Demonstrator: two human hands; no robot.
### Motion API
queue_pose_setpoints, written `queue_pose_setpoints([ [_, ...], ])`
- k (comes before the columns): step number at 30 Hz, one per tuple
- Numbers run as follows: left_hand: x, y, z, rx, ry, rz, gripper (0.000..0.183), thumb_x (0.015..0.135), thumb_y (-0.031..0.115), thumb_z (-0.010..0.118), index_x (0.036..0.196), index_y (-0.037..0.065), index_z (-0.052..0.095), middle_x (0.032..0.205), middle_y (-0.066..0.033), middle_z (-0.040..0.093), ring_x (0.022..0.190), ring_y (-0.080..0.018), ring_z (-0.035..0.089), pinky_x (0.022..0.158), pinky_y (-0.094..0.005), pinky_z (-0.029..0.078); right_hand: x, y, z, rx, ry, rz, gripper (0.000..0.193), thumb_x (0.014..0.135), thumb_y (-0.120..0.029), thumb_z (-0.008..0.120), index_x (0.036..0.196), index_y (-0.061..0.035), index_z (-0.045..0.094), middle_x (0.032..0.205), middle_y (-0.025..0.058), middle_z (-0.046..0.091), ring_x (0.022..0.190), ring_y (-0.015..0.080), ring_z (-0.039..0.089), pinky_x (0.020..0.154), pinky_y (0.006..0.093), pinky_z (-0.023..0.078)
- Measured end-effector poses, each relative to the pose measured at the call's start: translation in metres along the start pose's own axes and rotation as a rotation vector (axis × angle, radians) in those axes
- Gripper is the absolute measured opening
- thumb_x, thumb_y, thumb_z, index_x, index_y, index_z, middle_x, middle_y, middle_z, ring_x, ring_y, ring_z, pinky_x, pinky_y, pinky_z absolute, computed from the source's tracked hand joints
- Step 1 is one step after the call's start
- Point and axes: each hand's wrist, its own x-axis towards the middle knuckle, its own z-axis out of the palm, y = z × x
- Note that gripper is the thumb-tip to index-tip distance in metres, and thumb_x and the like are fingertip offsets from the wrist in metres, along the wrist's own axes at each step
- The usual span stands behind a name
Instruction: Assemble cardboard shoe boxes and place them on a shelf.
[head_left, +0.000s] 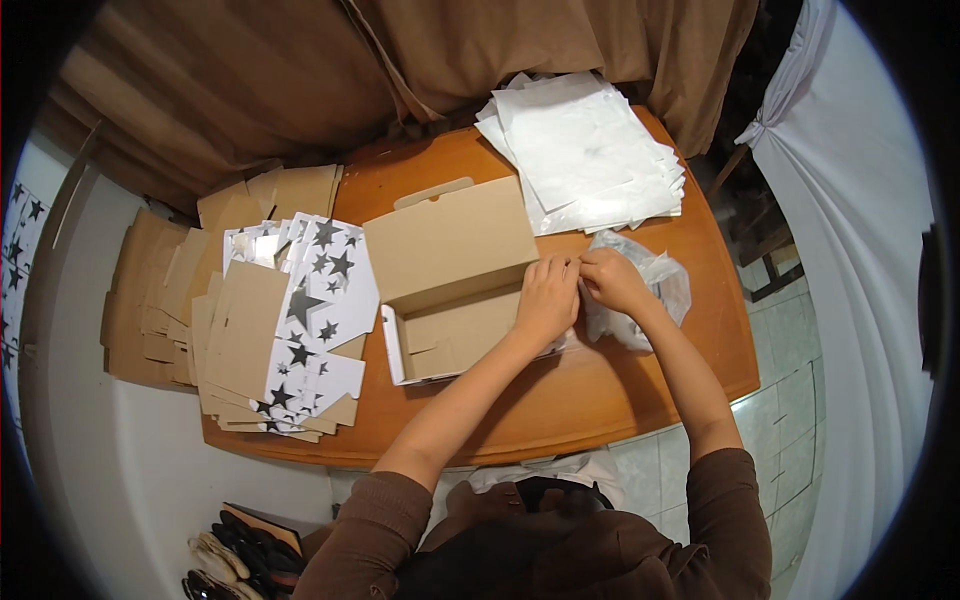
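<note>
An open cardboard box [450, 335] stands in the middle of the table, brown inside with a white outer side showing at its left end. Its lid [450, 240] is raised and leans back, away from me. At the box's right end, my left hand [546, 300] is closed, with its fingertips by the far right corner. My right hand [615, 282] pinches close beside it, the fingertips of both nearly meeting. Whatever lies between the fingers is too small or hidden to tell. A clear plastic bag [668, 285] lies crumpled under and beside my right hand.
Flat star-printed white box blanks [310, 290] and brown cardboard pieces [245, 330] are piled on the table's left. A stack of white sheets [590, 150] lies at the far right. Brown curtains [250, 90] hang behind the wooden table [480, 430]. Shoes [245, 555] sit at lower left.
</note>
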Motion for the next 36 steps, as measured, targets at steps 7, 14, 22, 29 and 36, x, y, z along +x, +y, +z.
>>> queue_pose_setpoints([
  [7, 0.121, -0.018, 0.08, 0.432, -0.571, -0.191, 0.031, 0.08, 0.015, 0.054, 0.11, 0.005, 0.056, 0.106, -0.0109, 0.057, 0.096, -0.0225, 0.057, 0.08, -0.0396, 0.042, 0.02, 0.119, -0.008, -0.103, -0.162, 0.002, 0.017, 0.067, -0.008, 0.06, 0.083, -0.0049, 0.066, 0.086, 0.0114, 0.063, 0.084, 0.0299, 0.059, 0.078, 0.0402, 0.047],
  [14, 0.131, -0.093, 0.17, 0.731, -0.337, -0.406, 0.05, 0.087, 0.016, 0.047, 0.135, 0.001, 0.04, 0.141, -0.016, 0.039, 0.119, -0.0231, 0.046, 0.096, -0.0418, 0.037, 0.021, 0.189, -0.002, 0.045, -0.139, 0.043, 0.016, 0.077, -0.012, 0.059, 0.088, -0.005, 0.068, 0.091, 0.0116, 0.064, 0.088, 0.0291, 0.06, 0.08, 0.0394, 0.048],
  [22, 0.144, -0.101, 0.151, 0.599, -0.415, -0.377, 0.014, 0.079, 0.01, 0.052, 0.088, 0.006, 0.062, 0.085, -0.0099, 0.065, 0.076, -0.0224, 0.063, 0.069, -0.0356, 0.048, 0.006, 0.211, -0.018, 0.292, -0.241, 0.186, 0.02, 0.084, -0.01, 0.054, 0.097, -0.0014, 0.065, 0.097, 0.0136, 0.064, 0.091, 0.0306, 0.059, 0.083, 0.0388, 0.047],
  [29, 0.137, -0.016, 0.133, 0.341, 0.02, -0.118, 0.007, 0.079, 0.012, 0.058, 0.082, 0.008, 0.061, 0.069, -0.0051, 0.059, 0.063, -0.0225, 0.06, 0.056, -0.0356, 0.044, 0.03, 0.182, -0.026, 1.085, 0.01, 0.988, 0.057, 0.088, -0.043, 0.058, 0.122, 0.0028, 0.05, 0.1, 0.0108, 0.059, 0.092, 0.0194, 0.056, 0.082, 0.0307, 0.046],
  [36, 0.105, 0.035, 0.109, 0.268, -0.057, -0.053, 0.018, 0.082, 0.019, 0.058, 0.093, 0.006, 0.062, 0.08, -0.0044, 0.061, 0.078, -0.0218, 0.06, 0.068, -0.0352, 0.043, 0.041, 0.156, -0.019, 0.955, 0.174, 0.907, 0.028, 0.087, -0.004, 0.048, 0.113, 0.0052, 0.054, 0.099, 0.0134, 0.062, 0.088, 0.0185, 0.059, 0.081, 0.0293, 0.045],
])
